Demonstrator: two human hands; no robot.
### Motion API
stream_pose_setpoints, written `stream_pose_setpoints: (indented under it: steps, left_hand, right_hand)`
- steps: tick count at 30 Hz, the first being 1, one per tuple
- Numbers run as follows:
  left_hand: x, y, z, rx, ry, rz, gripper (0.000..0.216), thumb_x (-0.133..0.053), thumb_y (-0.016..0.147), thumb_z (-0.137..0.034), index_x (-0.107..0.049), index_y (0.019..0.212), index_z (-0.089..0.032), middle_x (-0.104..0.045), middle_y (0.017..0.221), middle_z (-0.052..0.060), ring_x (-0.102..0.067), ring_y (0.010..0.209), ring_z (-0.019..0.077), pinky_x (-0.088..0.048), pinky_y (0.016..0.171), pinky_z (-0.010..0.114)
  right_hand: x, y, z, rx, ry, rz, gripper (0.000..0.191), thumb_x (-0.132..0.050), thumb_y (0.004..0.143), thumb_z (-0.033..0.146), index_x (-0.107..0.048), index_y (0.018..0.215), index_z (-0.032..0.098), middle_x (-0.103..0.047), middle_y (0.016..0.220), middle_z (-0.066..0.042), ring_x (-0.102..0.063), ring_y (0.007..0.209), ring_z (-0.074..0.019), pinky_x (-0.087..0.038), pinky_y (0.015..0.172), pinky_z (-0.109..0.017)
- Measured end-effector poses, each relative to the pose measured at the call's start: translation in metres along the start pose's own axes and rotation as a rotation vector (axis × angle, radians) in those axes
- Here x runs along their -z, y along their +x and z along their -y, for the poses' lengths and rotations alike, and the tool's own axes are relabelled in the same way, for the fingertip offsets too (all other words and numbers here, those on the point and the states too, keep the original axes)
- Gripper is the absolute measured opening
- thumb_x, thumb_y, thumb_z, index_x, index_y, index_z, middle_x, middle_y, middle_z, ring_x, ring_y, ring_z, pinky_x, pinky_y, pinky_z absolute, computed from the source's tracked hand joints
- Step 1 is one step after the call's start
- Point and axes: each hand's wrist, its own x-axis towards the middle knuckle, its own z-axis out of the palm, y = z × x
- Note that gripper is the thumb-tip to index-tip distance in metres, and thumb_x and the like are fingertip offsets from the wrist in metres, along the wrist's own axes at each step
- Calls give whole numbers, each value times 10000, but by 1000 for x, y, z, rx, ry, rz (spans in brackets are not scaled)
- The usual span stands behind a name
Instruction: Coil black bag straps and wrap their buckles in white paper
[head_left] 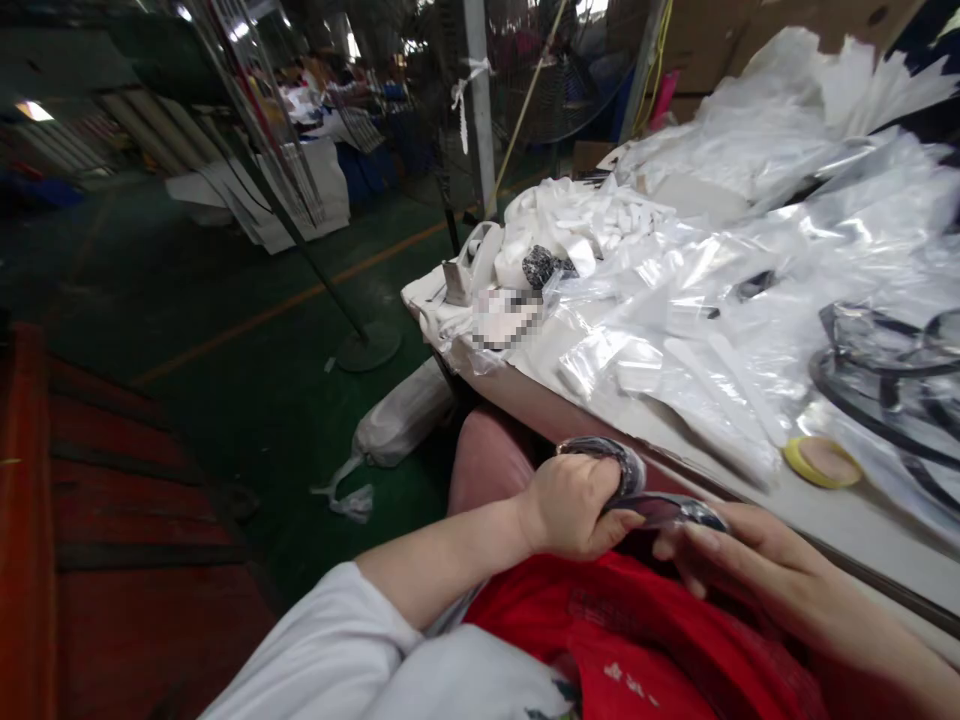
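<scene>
A dark, glossy strip in clear plastic point(622, 475), its exact kind unclear, is held in front of my lap. My left hand point(574, 500) is wrapped round one bent part of it, the thumb pointing right. At its other end, my right hand point(757, 560) has its fingers closed on it, the fingertips partly hidden. Both hands are just off the near table edge, above a red apron point(645, 650). Similar black bands in clear plastic point(885, 370) lie on the table to the right.
The white-topped table point(795, 510) bears heaped clear bags point(660, 270), white strips point(577, 215) and a yellow tape roll point(821, 462). A white sack point(401, 415) lies on the green floor. An orange-red slatted surface point(142, 540) stands left; a stand's round base point(367, 345) is beyond.
</scene>
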Motion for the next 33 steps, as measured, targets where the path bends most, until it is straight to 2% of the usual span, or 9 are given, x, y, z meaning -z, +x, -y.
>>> stream_pose_setpoints:
  steps: [3,5,9,12,14,19,24,28,33]
  left_hand:
    - [2,-2,-3,18,38,180,551,-277,931,-594,-580,768,-164,-625,694,87,-591,648,206,-435,611,300]
    - [4,-1,-3,66,-24,338,516,-309,944,-550,-571,709,-172,-609,654,52,-545,580,160,-368,546,261]
    - [6,2,4,212,-387,674,567,-313,941,-580,-502,596,-172,-504,537,-9,-429,473,98,-292,478,236]
    - [8,0,12,420,-720,884,600,-401,858,-708,-507,608,-172,-487,493,-29,-446,431,92,-327,452,223]
    - [11,-2,15,512,-869,931,563,-551,768,-721,-555,662,-168,-492,483,-45,-448,410,88,-332,433,218]
    - [16,-8,21,542,-1148,901,491,-651,757,-637,-608,708,-150,-478,460,-63,-407,383,63,-370,451,214]
    - [13,-8,24,591,-1443,834,490,-597,820,-617,-639,729,-137,-356,374,-94,-329,336,57,-449,502,240]
    - [0,-2,18,563,-1707,628,522,-603,795,-649,-648,780,-130,-396,383,-85,-391,343,72,-497,569,261]
    - [-20,3,3,649,-1977,310,489,-507,888,-596,-667,856,-134,-490,485,-47,-503,469,91,-512,750,290]
  right_hand:
    - [21,1,-13,-52,-120,25,405,-489,924,534,-695,958,187,-674,771,-38,-601,671,-164,-498,630,-239]
    - [24,3,-17,-66,-238,36,381,-504,921,513,-691,1047,207,-706,887,-49,-635,781,-197,-511,710,-260]
    - [16,7,-20,-59,-434,51,338,-543,896,496,-705,1060,249,-720,1051,-44,-642,957,-245,-482,882,-308]
    - [6,9,-27,-66,-421,116,369,-457,940,506,-700,960,230,-724,952,-40,-641,871,-229,-488,813,-301]
    - [1,11,-34,-68,-368,126,431,-392,964,520,-672,877,204,-698,843,-37,-618,780,-210,-485,743,-290]
    - [-3,15,-45,-36,-274,136,456,-356,976,531,-606,819,183,-637,780,-26,-572,730,-189,-480,694,-275]
    - [-11,16,-37,74,-251,60,413,-351,990,482,-613,1093,180,-669,1058,-87,-601,976,-246,-461,935,-357]
    - [-39,21,-46,140,-193,-66,426,-361,982,488,-606,1153,184,-672,1108,-99,-599,1053,-261,-457,977,-379]
    - [-64,32,-67,147,-36,-422,504,-297,978,544,-601,1139,175,-696,1033,-102,-640,972,-256,-502,896,-348]
